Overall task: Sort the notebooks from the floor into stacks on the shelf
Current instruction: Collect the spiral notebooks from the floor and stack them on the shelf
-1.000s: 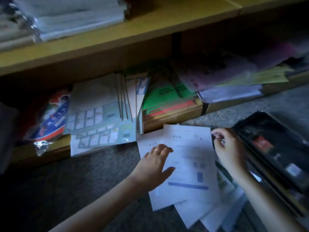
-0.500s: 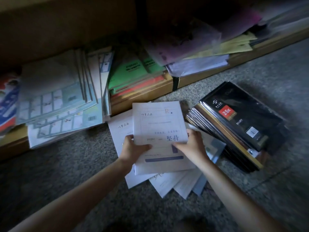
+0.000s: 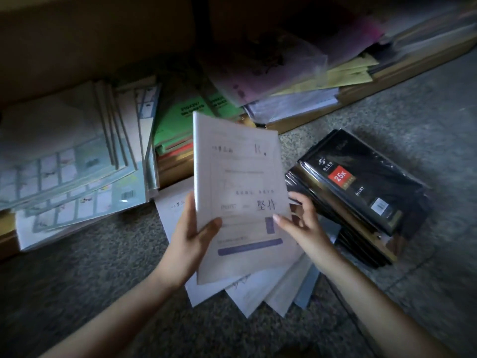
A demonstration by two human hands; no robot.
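Observation:
A white notebook (image 3: 240, 182) with printed characters and a blue bar is lifted off the floor, tilted toward me. My left hand (image 3: 192, 241) grips its left edge, thumb on the cover. My right hand (image 3: 302, 226) touches its right edge with the thumb on the cover and the fingers spread behind. Under it, several white notebooks (image 3: 260, 293) lie fanned on the grey floor. A stack of black wrapped diaries (image 3: 361, 192) with a red label sits on the floor to the right.
The bottom wooden shelf (image 3: 175, 169) runs across the back. On it lie pale blue grid-covered books (image 3: 69, 177) at left, green and red books (image 3: 178, 122) in the middle, and pink, yellow and white sheets (image 3: 296, 81) at right. Grey floor (image 3: 77, 267) lies at lower left.
The white notebook has been picked up from the fanned pile and raised toward me. Both hands moved from lying on the pile to its edges. The view dropped lower.

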